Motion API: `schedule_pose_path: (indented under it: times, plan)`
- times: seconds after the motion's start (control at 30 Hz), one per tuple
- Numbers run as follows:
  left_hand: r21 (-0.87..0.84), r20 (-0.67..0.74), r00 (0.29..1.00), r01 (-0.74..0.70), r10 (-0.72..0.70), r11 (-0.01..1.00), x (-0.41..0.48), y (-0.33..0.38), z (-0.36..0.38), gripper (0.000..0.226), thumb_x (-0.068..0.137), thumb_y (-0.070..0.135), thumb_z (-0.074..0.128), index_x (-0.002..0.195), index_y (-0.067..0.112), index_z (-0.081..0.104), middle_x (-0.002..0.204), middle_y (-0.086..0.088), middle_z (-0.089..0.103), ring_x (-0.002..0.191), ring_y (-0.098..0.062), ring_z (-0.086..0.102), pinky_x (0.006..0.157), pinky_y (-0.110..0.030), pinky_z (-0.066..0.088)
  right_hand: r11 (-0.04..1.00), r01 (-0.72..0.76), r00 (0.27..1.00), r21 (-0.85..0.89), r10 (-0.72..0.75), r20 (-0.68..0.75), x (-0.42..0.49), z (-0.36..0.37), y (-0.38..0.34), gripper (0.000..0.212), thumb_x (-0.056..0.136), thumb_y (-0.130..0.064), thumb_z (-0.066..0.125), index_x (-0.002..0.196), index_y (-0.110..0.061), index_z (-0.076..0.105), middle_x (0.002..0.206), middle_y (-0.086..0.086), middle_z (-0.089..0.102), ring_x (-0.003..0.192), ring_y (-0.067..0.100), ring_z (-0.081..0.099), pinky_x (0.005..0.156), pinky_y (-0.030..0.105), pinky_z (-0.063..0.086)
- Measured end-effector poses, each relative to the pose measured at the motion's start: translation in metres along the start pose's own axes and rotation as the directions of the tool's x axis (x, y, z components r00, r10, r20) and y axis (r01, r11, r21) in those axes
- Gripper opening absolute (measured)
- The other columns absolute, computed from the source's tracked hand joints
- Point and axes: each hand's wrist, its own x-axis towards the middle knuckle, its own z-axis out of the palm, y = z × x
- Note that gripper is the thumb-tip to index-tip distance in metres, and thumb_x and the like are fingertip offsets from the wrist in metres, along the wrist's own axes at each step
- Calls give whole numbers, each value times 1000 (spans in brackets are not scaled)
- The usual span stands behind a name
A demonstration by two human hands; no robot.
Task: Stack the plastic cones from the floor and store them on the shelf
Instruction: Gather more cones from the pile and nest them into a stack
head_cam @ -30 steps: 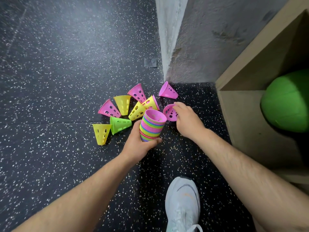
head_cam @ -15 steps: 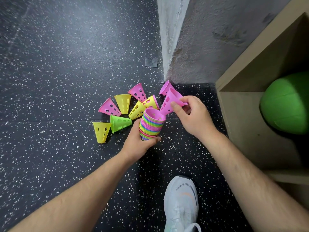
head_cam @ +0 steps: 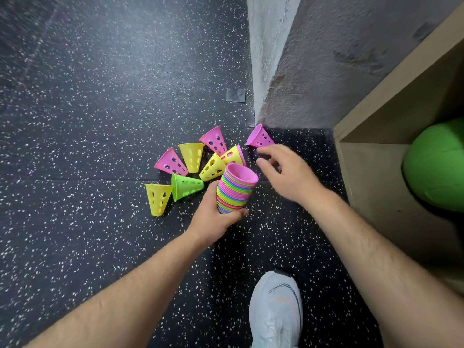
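**Left hand** (head_cam: 216,219): fingers (head_cam: 212,187) and thumb are curled round the lower part of the stack of cones (head_cam: 236,189), grasping it. The stack is tilted, with a pink cone's open mouth at its top end.

**Right hand** (head_cam: 288,177): just right of the stack. The fingers (head_cam: 270,149) are loosely spread and hold nothing. The fingertips are close to the far pink cone (head_cam: 259,138), but contact cannot be told.

**Far pink cone**: on its side, beyond and right of the stack, near the wall (head_cam: 326,59).

**Loose cones on the floor** (head_cam: 100,96), counted outward from the stack:
- two yellow cones (head_cam: 213,168) just beyond it, one backed by a pink rim
- green cone (head_cam: 187,185) just left, on its side
- pink cone (head_cam: 214,140) further beyond
- upright-looking yellow cone (head_cam: 192,155) and second pink cone (head_cam: 170,163), beyond and left
- outermost yellow cone (head_cam: 157,198), far left, touching the green cone

**Shelf** (head_cam: 376,172): well right of the stack, with a green ball (head_cam: 437,167) inside.

**Shoe** (head_cam: 276,310): nearer the viewer than the stack.

**Grey patch** (head_cam: 235,94): on the floor well beyond the stack.
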Motion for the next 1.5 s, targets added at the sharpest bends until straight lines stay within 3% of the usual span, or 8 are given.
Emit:
schedule_pose_path:
  times: [0.2, 0.37, 0.53, 0.63, 0.9, 1.23, 1.4, 1.5]
  plan:
    - [-17, 9, 1000, 16, -16, 1000, 2, 1, -1, 73, 77, 29, 90, 133, 43, 45, 115, 11, 65, 100, 0, 65, 83, -15, 51, 913, -16, 993, -407, 63, 103, 69, 7, 28, 48, 99, -18, 53, 146, -28, 46, 144, 5, 39, 126, 29, 41, 103, 46, 44]
    - [-20, 9, 1000, 26, -25, 999, 3, 0, -1, 74, 77, 31, 90, 133, 44, 45, 116, 12, 66, 101, -1, 65, 86, -20, 53, 870, -28, 974, -492, 134, 183, 98, 15, 45, 57, 95, -7, 57, 146, -30, 45, 149, 3, 32, 127, 30, 43, 104, 45, 45]
    - [-26, 20, 1000, 6, -5, 1000, 2, 0, -2, 74, 77, 28, 90, 134, 44, 45, 118, 10, 65, 104, -2, 65, 83, -12, 50, 866, 8, 992, -500, 56, 114, 96, 15, 54, 22, 93, -6, 62, 112, -16, 63, 126, 5, 45, 112, 28, 50, 85, 35, 49]
    - [-18, 19, 1000, 5, -5, 1000, 3, 0, -4, 74, 77, 29, 90, 135, 41, 45, 117, 12, 65, 104, 1, 64, 82, -10, 50, 921, -24, 1000, -389, 29, 6, 80, 7, 53, 7, 97, -14, 58, 102, -13, 64, 116, 6, 52, 107, 29, 50, 88, 40, 47]
    - [-31, -2, 1000, 2, -2, 1000, 2, -5, -4, 74, 76, 31, 91, 135, 38, 47, 117, 12, 65, 104, -2, 65, 86, -17, 51, 983, -56, 931, 175, 114, -346, 25, -8, -11, 7, 97, -21, 61, 96, -23, 67, 94, -3, 65, 85, 15, 62, 79, 34, 53]
    - [-70, -61, 998, -11, 7, 998, -3, -8, -3, 74, 75, 19, 92, 134, 28, 49, 115, 4, 67, 99, -2, 65, 87, -19, 51, 965, 0, 980, 263, 52, -191, -23, 17, -49, 8, 96, -21, 64, 101, -23, 70, 102, -13, 67, 95, 9, 63, 86, 39, 53]
    - [-98, -91, 996, 3, -12, 995, -8, -4, -7, 72, 76, 16, 91, 134, 19, 48, 112, 5, 66, 93, 5, 64, 81, -12, 50, 968, -23, 1000, 251, 21, 9, -35, 25, -52, 19, 102, -35, 54, 116, -29, 66, 114, -18, 64, 106, 1, 60, 92, 27, 51]
    - [-96, -85, 996, 11, -19, 995, -11, -2, -10, 70, 77, 16, 90, 134, 19, 47, 110, 8, 64, 90, 10, 62, 80, -9, 48, 928, -89, 994, 361, 108, -34, -26, 27, -51, 18, 103, -30, 52, 116, -26, 64, 108, -18, 68, 101, -4, 62, 86, 15, 49]
